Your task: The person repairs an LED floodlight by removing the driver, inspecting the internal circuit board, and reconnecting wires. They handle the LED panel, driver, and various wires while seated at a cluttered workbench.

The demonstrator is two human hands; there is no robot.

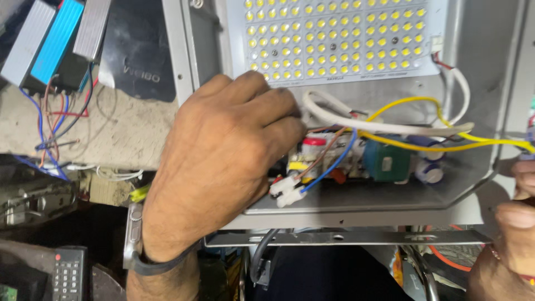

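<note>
At the far left, 3 ribbed driver boxes, 1 of them blue, are lying on the worn bench with loose wires trailing, and a remote control is sitting below. The left hand is reaching into the open grey lamp housing, apparently steadying it; its fingers are curling closed around the white cable just under the LED panel. The driver circuit board is lying beside the fingertips. At the right edge, the right hand is pinching the housing's rim, fingers bent, perhaps bracing it.
</note>
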